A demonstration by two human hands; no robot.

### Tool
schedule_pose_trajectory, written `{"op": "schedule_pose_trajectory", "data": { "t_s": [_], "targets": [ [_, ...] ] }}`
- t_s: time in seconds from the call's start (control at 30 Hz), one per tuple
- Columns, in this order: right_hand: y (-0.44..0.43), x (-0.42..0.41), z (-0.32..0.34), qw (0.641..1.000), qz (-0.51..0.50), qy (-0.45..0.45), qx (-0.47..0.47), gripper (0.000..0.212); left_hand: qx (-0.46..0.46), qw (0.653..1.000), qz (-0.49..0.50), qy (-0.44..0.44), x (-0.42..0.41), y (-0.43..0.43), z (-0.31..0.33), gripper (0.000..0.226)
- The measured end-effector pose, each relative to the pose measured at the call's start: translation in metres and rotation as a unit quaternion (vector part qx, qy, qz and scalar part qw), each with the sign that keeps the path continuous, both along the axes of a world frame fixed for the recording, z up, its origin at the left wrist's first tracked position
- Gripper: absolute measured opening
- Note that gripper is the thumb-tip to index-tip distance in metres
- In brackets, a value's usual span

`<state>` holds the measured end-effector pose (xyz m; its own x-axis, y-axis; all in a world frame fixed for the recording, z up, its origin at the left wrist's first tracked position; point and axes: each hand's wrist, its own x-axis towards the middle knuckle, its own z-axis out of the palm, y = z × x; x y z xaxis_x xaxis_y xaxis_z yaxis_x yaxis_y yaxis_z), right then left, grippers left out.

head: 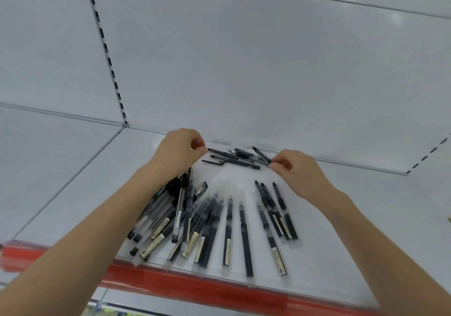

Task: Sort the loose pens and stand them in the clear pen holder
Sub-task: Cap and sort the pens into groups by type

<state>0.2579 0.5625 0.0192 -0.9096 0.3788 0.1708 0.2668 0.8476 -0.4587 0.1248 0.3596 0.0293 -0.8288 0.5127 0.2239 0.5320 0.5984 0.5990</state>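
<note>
The left hand's (179,148) thumb and forefinger (199,142) are pressed together right at the tip of a dark pen, the other fingers curled under. Whether they grip the pen or something clear beside it is too small to tell. The right hand's (297,166) fingertips (277,166) pinch the far end of the same small cluster, the back pens (234,158), which lie crossed between the two hands near the rear of the white shelf (341,218). A faint glassy edge (264,145) shows just behind that cluster. It may belong to the clear pen holder, but no outline can be made out. Nearer the camera the loose pens (229,220) fan out flat, dark barrels with pale labels, some in shiny wrap that blurs their edges. The left forearm covers part of the denser heap (168,208) on that side. A red strip (195,289) runs along the shelf's front lip, smeared by motion at its left end.
</note>
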Motion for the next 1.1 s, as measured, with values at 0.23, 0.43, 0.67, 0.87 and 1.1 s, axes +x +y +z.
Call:
{"op": "schedule_pose_trajectory", "data": {
  "t_s": [0.23, 0.43, 0.67, 0.87, 1.1],
  "targets": [
    [0.004, 0.032, 0.007, 0.998, -0.029, 0.033, -0.042, 0.01, -0.148, 0.982, -0.089, 0.082, -0.031, 0.062, -0.012, 0.029],
    [0.01, 0.051, 0.003, 0.996, -0.051, 0.039, -0.066, 0.007, -0.244, 0.959, -0.106, 0.101, -0.053, 0.085, -0.022, 0.027],
    [0.007, 0.057, 0.0, 0.994, -0.055, 0.043, -0.083, 0.008, -0.24, 0.959, -0.107, 0.105, -0.055, 0.083, -0.023, 0.019],
    [-0.014, 0.061, 0.017, 0.976, -0.041, 0.109, -0.183, 0.014, 0.086, 0.989, -0.115, -0.026, -0.014, 0.056, 0.011, 0.014],
    [-0.054, 0.068, 0.052, 0.945, 0.013, 0.16, -0.285, 0.015, 0.363, 0.852, -0.197, -0.321, 0.05, 0.017, 0.043, 0.02]
  ]
}}
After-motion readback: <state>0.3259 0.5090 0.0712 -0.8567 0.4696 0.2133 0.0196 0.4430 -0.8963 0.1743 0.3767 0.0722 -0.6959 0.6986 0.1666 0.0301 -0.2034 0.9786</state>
